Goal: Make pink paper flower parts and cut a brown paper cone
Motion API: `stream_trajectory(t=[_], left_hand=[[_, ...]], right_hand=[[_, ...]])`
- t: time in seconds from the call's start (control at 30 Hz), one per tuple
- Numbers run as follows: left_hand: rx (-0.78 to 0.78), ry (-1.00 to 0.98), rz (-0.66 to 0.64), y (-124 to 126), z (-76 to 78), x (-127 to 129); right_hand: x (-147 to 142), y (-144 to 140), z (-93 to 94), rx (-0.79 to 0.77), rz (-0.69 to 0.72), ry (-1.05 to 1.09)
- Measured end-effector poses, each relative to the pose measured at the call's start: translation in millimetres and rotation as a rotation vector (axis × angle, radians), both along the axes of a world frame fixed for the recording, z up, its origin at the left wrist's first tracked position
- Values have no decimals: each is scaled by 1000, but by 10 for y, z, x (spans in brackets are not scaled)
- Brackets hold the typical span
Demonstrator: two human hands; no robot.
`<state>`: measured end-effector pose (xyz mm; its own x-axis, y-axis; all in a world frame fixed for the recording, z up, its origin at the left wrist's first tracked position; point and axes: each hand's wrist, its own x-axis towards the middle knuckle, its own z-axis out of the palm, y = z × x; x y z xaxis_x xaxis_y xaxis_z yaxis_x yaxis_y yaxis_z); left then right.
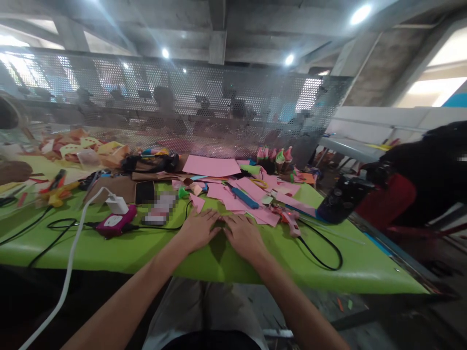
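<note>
My left hand lies palm down on the green table cover, its fingers stretched forward. Beside it my right hand rests flat in the same way, and the fingertips of the two nearly meet. Neither holds anything. Just beyond the fingers are loose pink paper sheets, with a blue stick-like tool on top. A small pink paper piece is by the left fingertips. To the right of my right hand lies a pink glue gun with a black cord.
Left are a magenta power socket with a white charger and a blurred-out phone. Cone-shaped paper crafts stand at the back. A dark container is near the right edge. A perforated metal screen rises behind.
</note>
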<state>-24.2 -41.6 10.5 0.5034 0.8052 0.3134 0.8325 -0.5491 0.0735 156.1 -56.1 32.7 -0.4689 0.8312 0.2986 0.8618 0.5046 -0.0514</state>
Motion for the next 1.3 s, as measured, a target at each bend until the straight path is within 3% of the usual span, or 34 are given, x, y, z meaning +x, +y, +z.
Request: stream_trajectory(t=[0.47, 0.7, 0.93, 1.13, 1.3], left_hand=[[49, 14, 6, -71, -51, -24], [1, 7, 34, 39, 17, 52], [60, -2, 3, -94, -84, -30], [18, -15, 27, 1, -35, 31], [48, -23, 12, -108, -64, 1]], right_hand=[[24, -51, -40, 26, 16, -39], [13, 34, 14, 9, -21, -50], [42, -66, -12, 22, 9, -68], [8, 1, 21, 20, -18, -70], [33, -66, 12, 30, 3, -79]])
